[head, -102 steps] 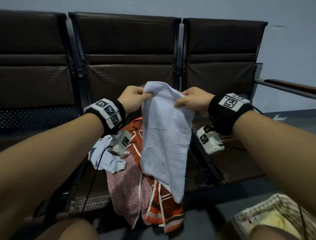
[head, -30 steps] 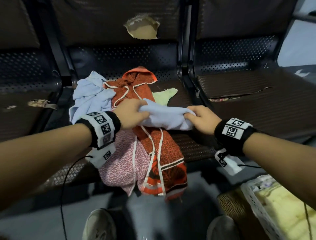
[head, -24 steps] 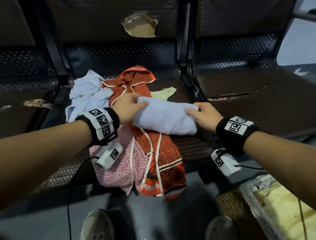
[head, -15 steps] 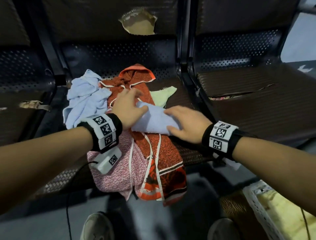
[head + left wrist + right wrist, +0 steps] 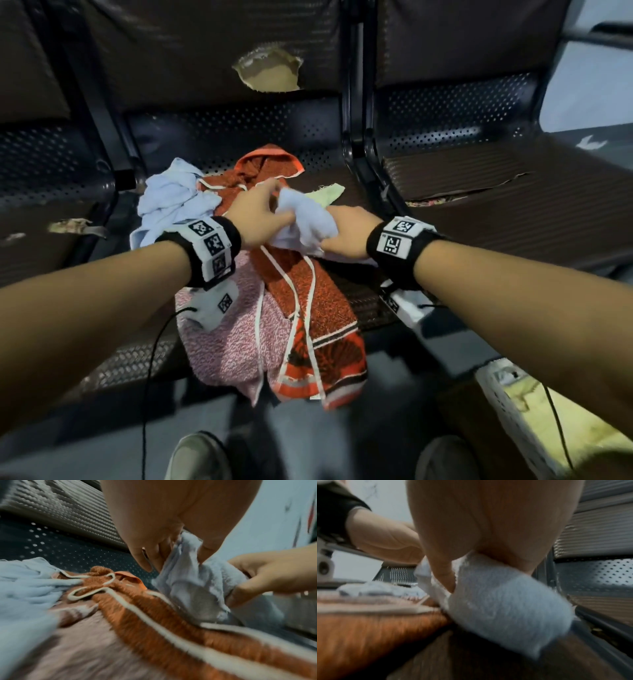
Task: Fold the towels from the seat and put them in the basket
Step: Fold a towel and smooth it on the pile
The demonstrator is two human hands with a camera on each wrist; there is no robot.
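Note:
A folded pale blue towel (image 5: 305, 219) lies on top of an orange patterned towel (image 5: 308, 301) on the middle seat (image 5: 363, 298). My left hand (image 5: 263, 216) pinches the towel's left end (image 5: 181, 555) between thumb and fingers. My right hand (image 5: 346, 233) grips the right end, thumb on top (image 5: 445, 580) and fingers under the bundle (image 5: 505, 601). A second pale blue towel (image 5: 171, 202) sits crumpled at the left, a pink speckled one (image 5: 226, 339) hangs over the seat edge, and a green corner (image 5: 325, 193) shows behind. The white basket (image 5: 507, 404) stands on the floor at lower right.
Dark perforated seats (image 5: 496, 192) flank the middle one. The backrest has a torn hole (image 5: 270, 73). My shoes (image 5: 195, 459) are on the floor below the seat edge. A yellow cloth (image 5: 582, 431) lies in the basket.
The towel was held up open, then laid on the pile and folded. In the last half second both hands went from pressing flat on it to gripping its ends, bunching it.

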